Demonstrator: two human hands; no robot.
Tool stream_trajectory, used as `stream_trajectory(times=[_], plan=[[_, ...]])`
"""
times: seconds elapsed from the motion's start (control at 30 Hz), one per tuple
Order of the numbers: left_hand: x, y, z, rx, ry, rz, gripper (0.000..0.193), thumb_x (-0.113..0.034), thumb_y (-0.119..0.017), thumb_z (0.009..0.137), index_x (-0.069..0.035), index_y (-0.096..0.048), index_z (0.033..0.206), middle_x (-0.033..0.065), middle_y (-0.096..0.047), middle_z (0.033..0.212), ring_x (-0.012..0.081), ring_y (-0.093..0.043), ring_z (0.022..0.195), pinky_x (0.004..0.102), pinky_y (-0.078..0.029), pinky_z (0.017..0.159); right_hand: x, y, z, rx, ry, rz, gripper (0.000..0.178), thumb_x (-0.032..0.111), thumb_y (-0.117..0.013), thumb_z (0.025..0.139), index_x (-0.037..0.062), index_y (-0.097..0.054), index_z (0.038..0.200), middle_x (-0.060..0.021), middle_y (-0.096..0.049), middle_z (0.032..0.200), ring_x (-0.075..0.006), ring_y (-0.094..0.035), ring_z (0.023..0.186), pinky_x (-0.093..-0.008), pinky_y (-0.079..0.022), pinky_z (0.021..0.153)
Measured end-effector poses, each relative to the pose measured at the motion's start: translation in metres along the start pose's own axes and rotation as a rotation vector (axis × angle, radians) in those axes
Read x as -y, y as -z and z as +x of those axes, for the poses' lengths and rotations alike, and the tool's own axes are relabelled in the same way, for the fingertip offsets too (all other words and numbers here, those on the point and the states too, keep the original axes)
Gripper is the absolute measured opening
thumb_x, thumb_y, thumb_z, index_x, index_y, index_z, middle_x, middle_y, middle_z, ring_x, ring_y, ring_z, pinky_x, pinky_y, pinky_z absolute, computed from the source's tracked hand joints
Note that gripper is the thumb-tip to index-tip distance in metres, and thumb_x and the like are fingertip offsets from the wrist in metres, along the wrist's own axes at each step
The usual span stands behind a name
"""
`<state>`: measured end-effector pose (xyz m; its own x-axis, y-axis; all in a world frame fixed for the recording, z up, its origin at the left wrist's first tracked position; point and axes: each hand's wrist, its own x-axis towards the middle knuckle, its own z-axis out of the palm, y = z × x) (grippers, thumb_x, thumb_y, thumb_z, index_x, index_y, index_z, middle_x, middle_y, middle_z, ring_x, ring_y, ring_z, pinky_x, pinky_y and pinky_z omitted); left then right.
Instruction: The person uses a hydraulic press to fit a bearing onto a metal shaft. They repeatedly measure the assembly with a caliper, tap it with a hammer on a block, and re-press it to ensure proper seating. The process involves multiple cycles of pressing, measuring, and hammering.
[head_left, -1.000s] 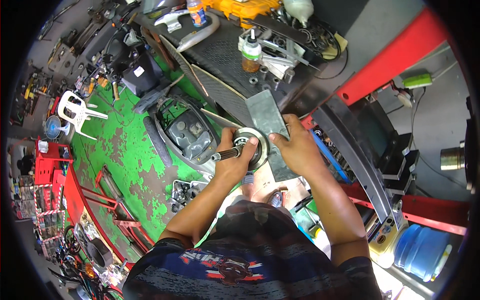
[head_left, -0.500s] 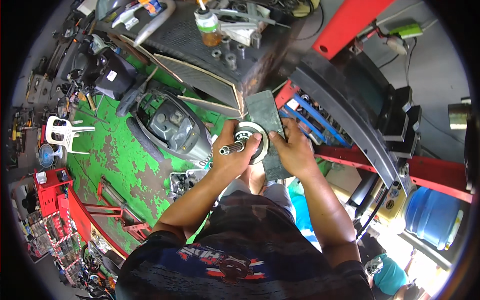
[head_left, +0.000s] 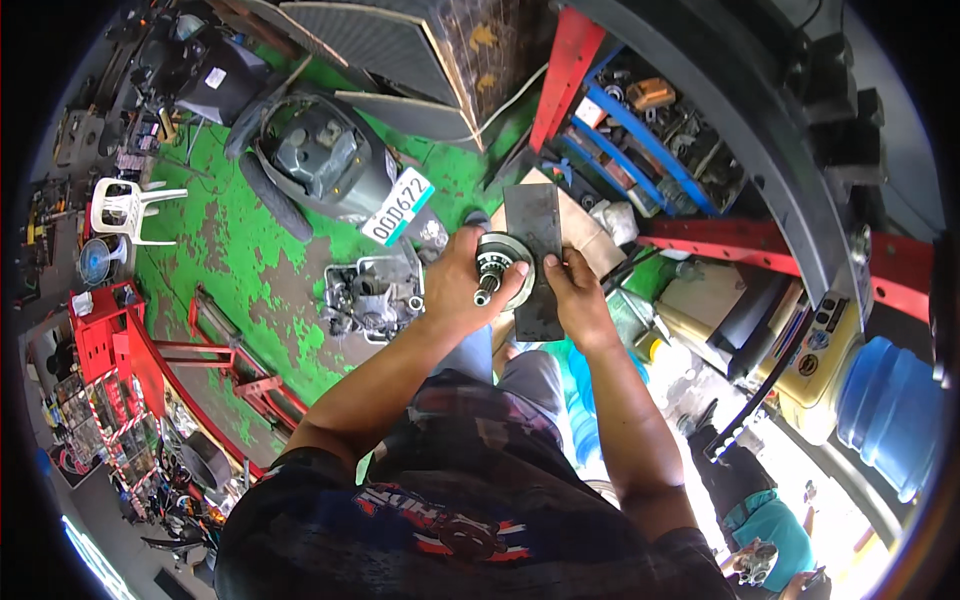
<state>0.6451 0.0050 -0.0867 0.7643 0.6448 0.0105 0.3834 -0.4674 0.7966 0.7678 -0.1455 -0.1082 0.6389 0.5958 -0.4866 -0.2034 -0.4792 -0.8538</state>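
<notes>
My left hand [head_left: 455, 290] is closed around a round metal part with a pale rim, a bearing in its middle and a splined shaft [head_left: 487, 285] sticking out toward me. Its thumb lies on the part's face. To the right, my right hand [head_left: 582, 305] grips a flat, dark grey rectangular block [head_left: 533, 215] by its right edge, thumb on top. The metal part's rim meets the block's left side in view; whether they press together I cannot tell. My fingers under both things are hidden.
A partly stripped grey scooter [head_left: 330, 160] stands on the worn green floor, near an engine casing [head_left: 375, 295]. Red steel beams [head_left: 720, 245] and a parts shelf [head_left: 650, 140] are at right. A white chair [head_left: 125, 210] stands left. Another person [head_left: 765, 530] is at lower right.
My view has swung away from the dark workbench, which has mostly left the top edge. More floor and the engine casing now show. Both hands keep their holds; the shaft points more toward me.
</notes>
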Motion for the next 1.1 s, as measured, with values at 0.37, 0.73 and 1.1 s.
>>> stream_trajectory(times=[0.37, 0.73, 1.1], plan=[[0.113, -0.111, -0.065, 0.139, -0.003, -0.042, 0.052, -0.044, -0.077, 0.087, -0.002, -0.056, 0.109, 0.0205, -0.066, 0.092, 0.0425, -0.068, 0.082, 0.0508, -0.055, 0.07, -0.247, 0.026, -0.064, -0.335, -0.551, 0.471, 0.09, 0.078, -0.033, 0.101, -0.0007, -0.057, 0.138, -0.0176, -0.07, 0.106, -0.021, -0.068, 0.076, -0.0302, -0.049, 0.065], [0.305, -0.259, -0.054, 0.085, -0.06, 0.106, 0.052, -0.042, -0.078, 0.087, -0.004, -0.056, 0.114, 0.019, -0.066, 0.099, 0.0422, -0.067, 0.087, 0.0502, -0.054, 0.073, -0.523, -0.011, 0.047, -0.415, -0.452, -0.119, 0.047, 0.043, -0.063, 0.1, 0.0041, -0.062, 0.127, -0.0149, -0.073, 0.095, -0.0311, -0.072, 0.08, -0.0389, -0.056, 0.071], [0.46, -0.4, -0.021, 0.176, 0.194, 0.212, 0.059, -0.054, -0.074, 0.087, -0.006, -0.053, 0.114, 0.0243, -0.067, 0.11, 0.0446, -0.068, 0.101, 0.0535, -0.054, 0.087, -0.664, -0.018, 0.234, -0.212, -0.469, -0.8, 0.065, 0.039, -0.07, 0.093, 0.0103, -0.047, 0.146, -0.0178, -0.056, 0.144, -0.0408, -0.051, 0.135, -0.0593, -0.048, 0.104]])
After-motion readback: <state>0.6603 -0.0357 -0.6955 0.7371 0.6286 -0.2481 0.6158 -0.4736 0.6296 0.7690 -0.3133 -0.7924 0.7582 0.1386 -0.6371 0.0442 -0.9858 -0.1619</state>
